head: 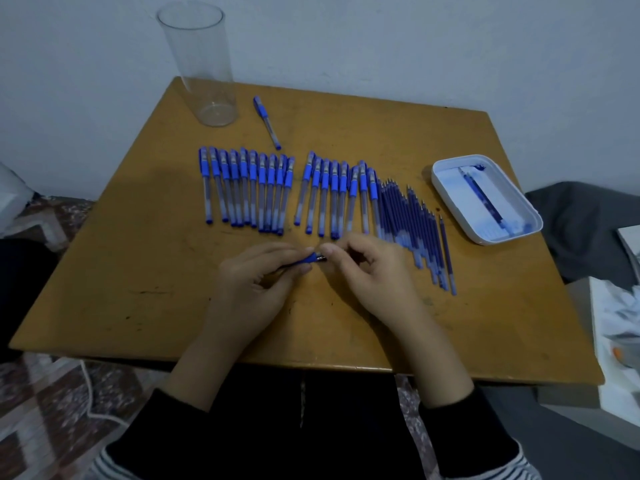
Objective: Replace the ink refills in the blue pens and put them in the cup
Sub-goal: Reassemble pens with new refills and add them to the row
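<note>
My left hand (256, 282) grips a blue pen (306, 260) at the middle of the wooden table (138, 271). My right hand (367, 268) pinches the same pen's tip end from the right. Beyond my hands lie two rows of capped blue pens (247, 188), the second row (334, 195) to the right. A fan of loose blue refills (415, 226) lies to the right of them. One single capped pen (266, 121) lies apart near the clear plastic cup (204, 64), which stands at the table's far left corner with nothing in it.
A white tray (450, 202) at the right holds one refill and ink-stained paper. Grey cloth and white papers lie off the table's right edge. A patterned rug covers the floor at the left. The wall stands just behind the table.
</note>
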